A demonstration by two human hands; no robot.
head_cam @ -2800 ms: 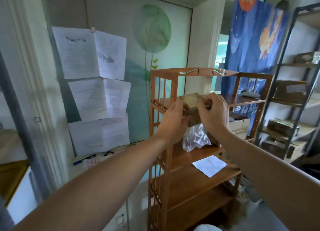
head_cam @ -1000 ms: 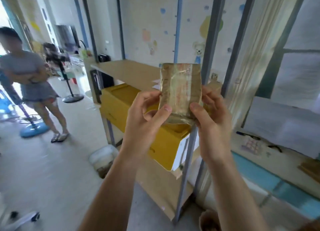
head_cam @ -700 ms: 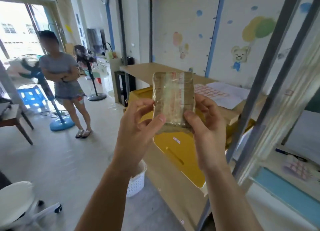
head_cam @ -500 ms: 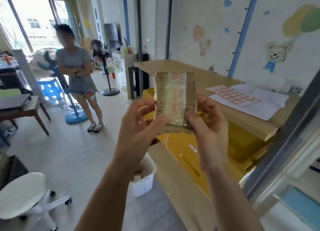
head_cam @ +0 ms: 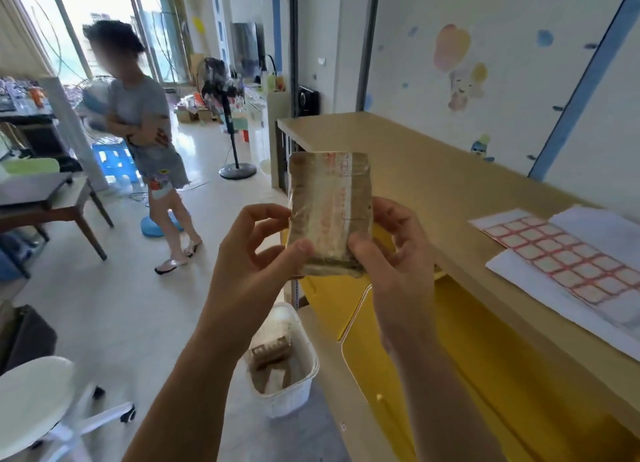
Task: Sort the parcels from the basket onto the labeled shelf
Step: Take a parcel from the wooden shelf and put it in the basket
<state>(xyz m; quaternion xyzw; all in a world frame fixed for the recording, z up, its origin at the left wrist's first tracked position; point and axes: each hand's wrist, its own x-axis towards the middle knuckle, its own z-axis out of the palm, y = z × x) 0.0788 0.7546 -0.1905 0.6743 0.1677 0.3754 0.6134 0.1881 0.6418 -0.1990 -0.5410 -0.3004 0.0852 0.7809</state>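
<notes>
I hold a small brown parcel [head_cam: 329, 212], wrapped in clear tape with a red-printed label, upright in front of me. My left hand [head_cam: 252, 257] pinches its lower left edge and my right hand [head_cam: 391, 250] grips its lower right side. Below on the floor stands a white basket [head_cam: 304, 389] with other brown parcels inside. The labeled wooden shelf is out of view.
A wooden shelf board [head_cam: 433, 184] on a metal rack runs along the right, with sheets of red-bordered stickers [head_cam: 561, 253] on it and a yellow box [head_cam: 433, 350] beneath. A person [head_cam: 145, 139] stands at the left by a fan [head_cam: 225, 115]. A white stool [head_cam: 31, 399] sits at bottom left.
My view has swung left, from the wooden shelf to the metal rack and the room. Both hands keep the parcel upright. The basket has come into view below.
</notes>
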